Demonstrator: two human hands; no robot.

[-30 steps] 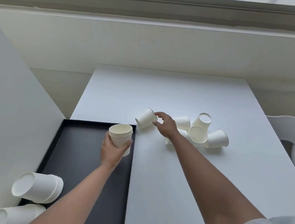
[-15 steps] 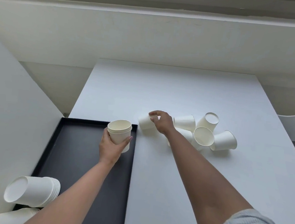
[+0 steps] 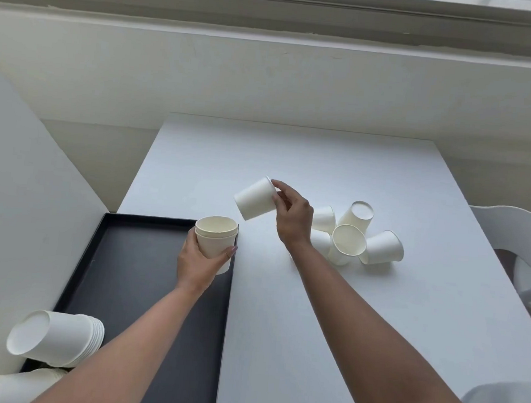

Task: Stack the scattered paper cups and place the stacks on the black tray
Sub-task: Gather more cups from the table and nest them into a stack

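My left hand (image 3: 197, 264) grips a short upright stack of white paper cups (image 3: 215, 236) over the right edge of the black tray (image 3: 130, 263). My right hand (image 3: 292, 215) pinches the rim of a single paper cup (image 3: 254, 198), lifted and tilted, its base pointing left toward the stack. Behind my right hand, several loose cups (image 3: 350, 241) lie in a cluster on the white table (image 3: 309, 160). Two finished stacks lie on their sides at the tray's near left: one (image 3: 53, 338) above, another (image 3: 7, 386) at the frame's bottom corner.
A white panel (image 3: 17, 195) borders the tray on the left. A white chair (image 3: 523, 243) stands at the table's right edge. A wall and window sill run behind the table.
My right hand took hold of the lone cup on the table, lifted it and swung it up toward the stack. My left hand held its stack almost still.
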